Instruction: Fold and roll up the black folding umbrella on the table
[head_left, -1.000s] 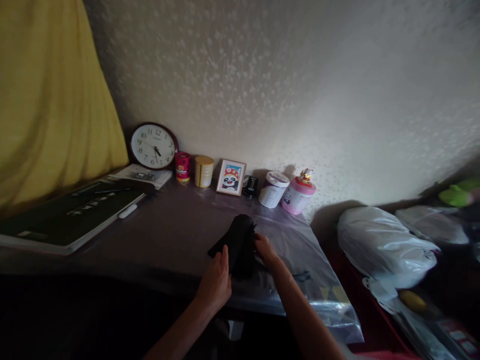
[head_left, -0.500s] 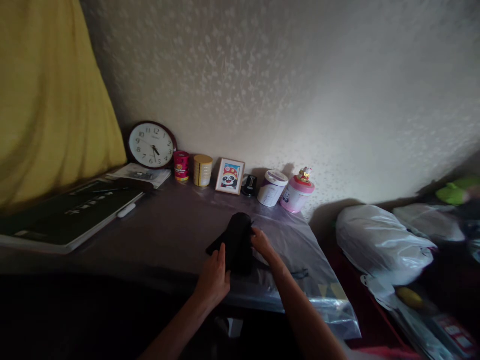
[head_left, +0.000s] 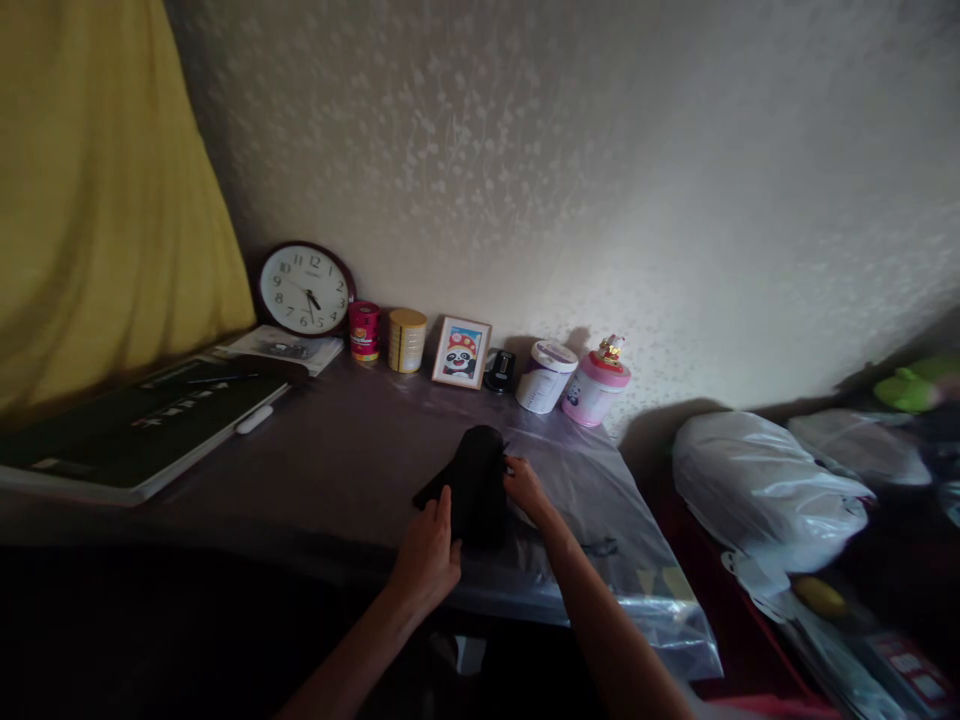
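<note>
A dark bundle that looks like folded black cloth (head_left: 480, 490) lies on the table near its front edge, with a pointed flap sticking out to the left. Its exact kind is hard to make out in the dim light. My left hand (head_left: 427, 545) grips its near left side, index finger stretched along it and thumb lower down. At the right edge, my right hand (head_left: 523, 485) pinches the black material between closed fingers. Just right of the bundle, a thin dark strap-like piece (head_left: 600, 547) lies on the plastic table cover (head_left: 337, 460).
Along the wall stand a clock (head_left: 306, 290), a pink tin (head_left: 364, 332), a yellow can (head_left: 407, 342), a panda picture frame (head_left: 462, 353), a small black object (head_left: 500, 371) and two tubs (head_left: 546, 378). A large green book (head_left: 142, 425) lies left; white bags (head_left: 761, 485) sit right.
Both hands hold the same places on the black cloth. The view has shifted very slightly; nothing else has visibly moved.
</note>
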